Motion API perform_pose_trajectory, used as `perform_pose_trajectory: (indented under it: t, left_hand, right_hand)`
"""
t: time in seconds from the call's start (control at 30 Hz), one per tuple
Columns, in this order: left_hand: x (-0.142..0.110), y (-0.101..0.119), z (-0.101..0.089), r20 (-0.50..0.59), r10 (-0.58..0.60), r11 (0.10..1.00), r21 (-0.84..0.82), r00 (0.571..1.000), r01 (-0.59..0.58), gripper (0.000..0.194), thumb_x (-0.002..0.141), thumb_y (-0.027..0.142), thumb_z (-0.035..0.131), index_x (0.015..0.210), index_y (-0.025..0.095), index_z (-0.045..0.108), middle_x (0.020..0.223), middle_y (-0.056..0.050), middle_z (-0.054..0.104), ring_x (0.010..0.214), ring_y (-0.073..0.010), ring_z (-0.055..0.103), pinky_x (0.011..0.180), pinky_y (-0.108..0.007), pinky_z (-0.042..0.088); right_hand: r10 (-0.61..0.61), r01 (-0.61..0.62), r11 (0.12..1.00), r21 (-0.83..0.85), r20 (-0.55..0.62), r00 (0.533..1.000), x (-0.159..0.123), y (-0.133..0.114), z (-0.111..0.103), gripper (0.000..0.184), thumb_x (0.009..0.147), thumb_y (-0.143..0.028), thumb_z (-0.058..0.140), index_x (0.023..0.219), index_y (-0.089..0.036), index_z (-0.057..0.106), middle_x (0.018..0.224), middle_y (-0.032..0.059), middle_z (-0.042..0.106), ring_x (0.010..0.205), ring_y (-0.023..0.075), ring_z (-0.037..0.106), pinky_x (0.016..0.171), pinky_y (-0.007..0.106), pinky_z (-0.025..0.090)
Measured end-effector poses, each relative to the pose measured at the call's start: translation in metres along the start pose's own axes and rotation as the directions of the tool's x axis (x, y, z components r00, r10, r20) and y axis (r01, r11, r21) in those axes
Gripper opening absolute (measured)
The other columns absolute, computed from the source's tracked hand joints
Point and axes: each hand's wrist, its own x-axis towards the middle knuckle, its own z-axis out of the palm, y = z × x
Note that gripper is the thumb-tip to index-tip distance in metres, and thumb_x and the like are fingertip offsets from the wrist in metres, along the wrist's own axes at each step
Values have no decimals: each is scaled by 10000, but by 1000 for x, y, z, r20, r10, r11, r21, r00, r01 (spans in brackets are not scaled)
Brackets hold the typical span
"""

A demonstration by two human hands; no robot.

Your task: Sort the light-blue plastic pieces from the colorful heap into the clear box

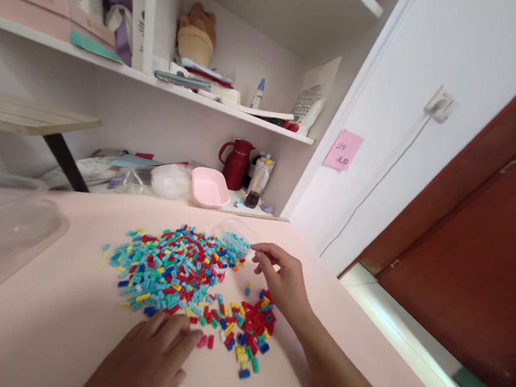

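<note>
Light-blue bricks [236,242] lie in the clear tub [251,233], right by the fingertips of the right hand [281,275], at its ten o'clock! Thumb and forefinger draw close together there, and whether they pinch a brick, I cannot tell. Down at eight o'clock from it comes the left hand [152,354], back up, fingers loosely open, their tips by the near edge of the big pile [173,267]. Its palm is hidden, its wrist cut off by the frame.

What a heap, that pile: small, hard-looking, blocky bits in blue, red, yellow and green, at the right hand's nine o'clock, too jumbled to make out singly. A smaller cluster [258,323], heavy with red, sits at its seven o'clock.

Further out on the smooth pink table [67,321], a see-through box [12,229] at ten o'clock runs off the frame. Past the pile, at one o'clock, a glossy pink bowl [210,188] with rounded corners, then the dark-red jug [237,164], partly covering a black item [253,165] that's hard to read.
</note>
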Motion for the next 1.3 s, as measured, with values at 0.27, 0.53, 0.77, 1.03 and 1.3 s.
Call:
perform_pose_trajectory:
  t: [0.27,0.53,0.77,1.03,1.3]
  left_hand:
    - [-4,-7,9,-11,48,999,24,999,-47,504,821,129,452,1258,364,537,1272,-2,595,1181,-271,508,987,-481,410]
    - [-2,-4,11,-32,42,999,0,999,-42,531,802,93,447,1259,351,527,1235,0,601,1165,-263,496,974,-490,404]
    - [-3,-5,9,-22,33,999,-27,999,-34,544,779,82,470,1236,369,541,1231,3,598,1150,-248,511,967,-464,413]
    - [-2,-7,6,15,41,999,1,999,-41,522,798,110,474,1246,370,541,1264,-9,596,1185,-257,511,982,-454,420]
    - [-1,-8,4,-12,66,998,6,998,-66,477,779,103,484,1173,337,615,1229,-19,627,1156,-245,536,965,-390,443]
  right_hand:
    - [-93,154,981,-115,421,902,-13,-12,11,207,839,-181,556,948,-265,711,925,13,703,882,165,619,807,285,471]
    - [-88,227,957,-180,564,821,-16,-7,18,265,831,-166,578,1037,-283,697,976,24,696,922,166,610,836,277,458]
    - [-96,238,951,-199,540,836,-15,-1,25,211,825,-174,595,971,-278,706,941,16,698,889,156,616,816,270,457]
    - [-6,74,990,-120,489,872,-14,3,23,171,848,-196,562,894,-235,722,904,21,710,839,154,635,770,258,477]
    - [26,23,995,-100,466,884,-13,4,22,148,819,-195,584,838,-237,724,883,6,716,809,152,644,750,252,481]
